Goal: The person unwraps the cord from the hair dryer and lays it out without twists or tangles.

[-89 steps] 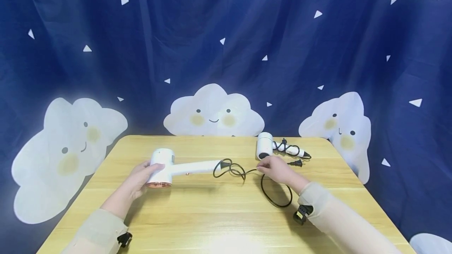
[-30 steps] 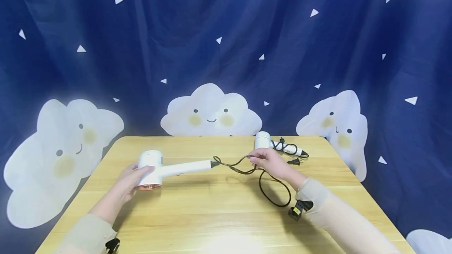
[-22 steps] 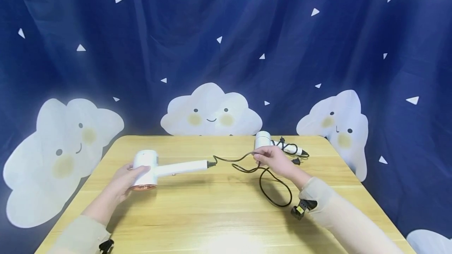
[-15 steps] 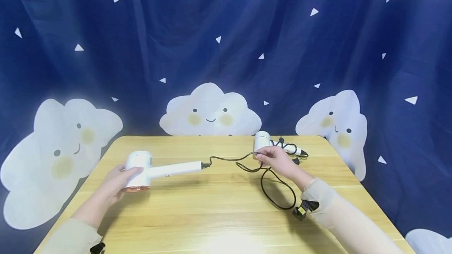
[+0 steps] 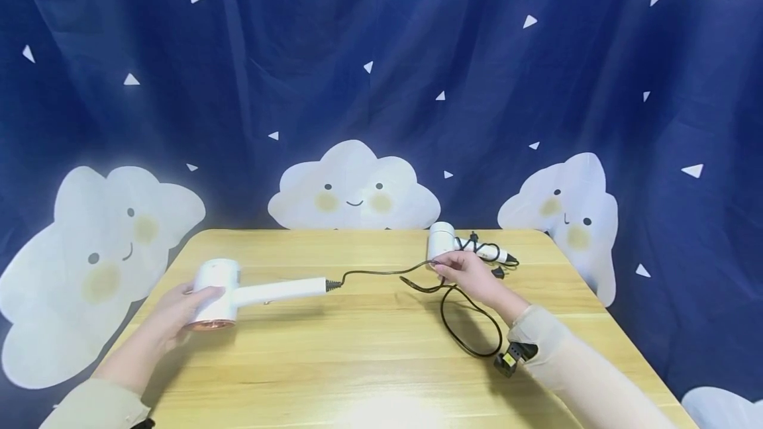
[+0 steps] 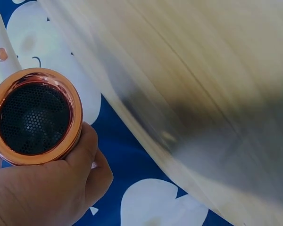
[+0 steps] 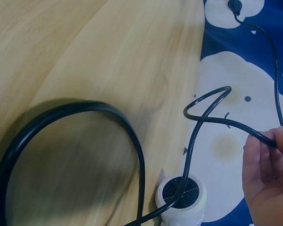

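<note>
A white hair dryer (image 5: 280, 290) with a copper-coloured ring is held by its head in my left hand (image 5: 173, 313), its handle pointing right over the table. In the left wrist view the ring surrounds a dark mesh grille (image 6: 35, 118), and the fingers wrap round the head's side. From the handle end a black power cord (image 5: 381, 273) runs to my right hand (image 5: 473, 277), which pinches it between thumb and fingers. Below that hand the cord hangs in a loop (image 7: 141, 162), and its plug (image 5: 498, 273) shows just behind the hand.
A second white hair dryer (image 5: 442, 241), its cord wound round the handle, lies at the back right of the wooden table (image 5: 334, 363), partly behind my right hand. Behind the table hangs a dark blue curtain (image 5: 334, 51) with clouds and triangles.
My left hand has carried the hair dryer leftward. The cord between the hands has gone from tangled loops to a longer, straighter run. My right hand has shifted its hold on the cord.
</note>
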A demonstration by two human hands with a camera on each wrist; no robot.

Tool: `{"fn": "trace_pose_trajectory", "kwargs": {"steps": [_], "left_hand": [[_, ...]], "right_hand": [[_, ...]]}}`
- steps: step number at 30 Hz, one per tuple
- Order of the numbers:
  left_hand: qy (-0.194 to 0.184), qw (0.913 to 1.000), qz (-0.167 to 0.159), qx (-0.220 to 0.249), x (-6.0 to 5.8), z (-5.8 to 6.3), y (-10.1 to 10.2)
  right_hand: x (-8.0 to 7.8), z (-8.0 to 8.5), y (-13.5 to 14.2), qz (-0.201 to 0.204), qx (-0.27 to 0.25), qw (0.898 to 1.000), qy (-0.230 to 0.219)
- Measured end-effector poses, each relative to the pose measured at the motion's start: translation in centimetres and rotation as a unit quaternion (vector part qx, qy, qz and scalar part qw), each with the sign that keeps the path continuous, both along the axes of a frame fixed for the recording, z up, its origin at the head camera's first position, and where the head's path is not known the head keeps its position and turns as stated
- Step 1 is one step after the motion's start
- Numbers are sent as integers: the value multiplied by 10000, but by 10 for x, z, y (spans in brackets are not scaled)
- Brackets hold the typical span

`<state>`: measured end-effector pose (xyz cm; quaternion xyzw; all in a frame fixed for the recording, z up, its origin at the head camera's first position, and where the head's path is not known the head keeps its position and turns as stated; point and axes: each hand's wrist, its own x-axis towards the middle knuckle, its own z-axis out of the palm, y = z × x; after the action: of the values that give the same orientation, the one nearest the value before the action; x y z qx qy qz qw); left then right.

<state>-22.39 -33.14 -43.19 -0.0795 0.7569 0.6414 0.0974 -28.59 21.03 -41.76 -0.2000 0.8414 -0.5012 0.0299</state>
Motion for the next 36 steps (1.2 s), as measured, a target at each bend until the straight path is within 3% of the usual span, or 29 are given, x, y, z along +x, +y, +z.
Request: {"fn": "trace_pose_trajectory", "kwargs": {"steps": [7,15,26,36], "left_hand": [[-86,9994,-178,-267,7,2,-12],[-269,9988,-270,-319,10,-1,-29],[-667,9958,-325,-540,12,-8,-46],[-782,9938,-530,-594,13,-9,-51]], "right_hand": [[-2,-14,2,-57,426,9985,340],[-1,-23,-4,170,912,9921,846],[3,-28,-13,491,1361,9850,944],[11,-36,-17,719,1589,9810,849]]}}
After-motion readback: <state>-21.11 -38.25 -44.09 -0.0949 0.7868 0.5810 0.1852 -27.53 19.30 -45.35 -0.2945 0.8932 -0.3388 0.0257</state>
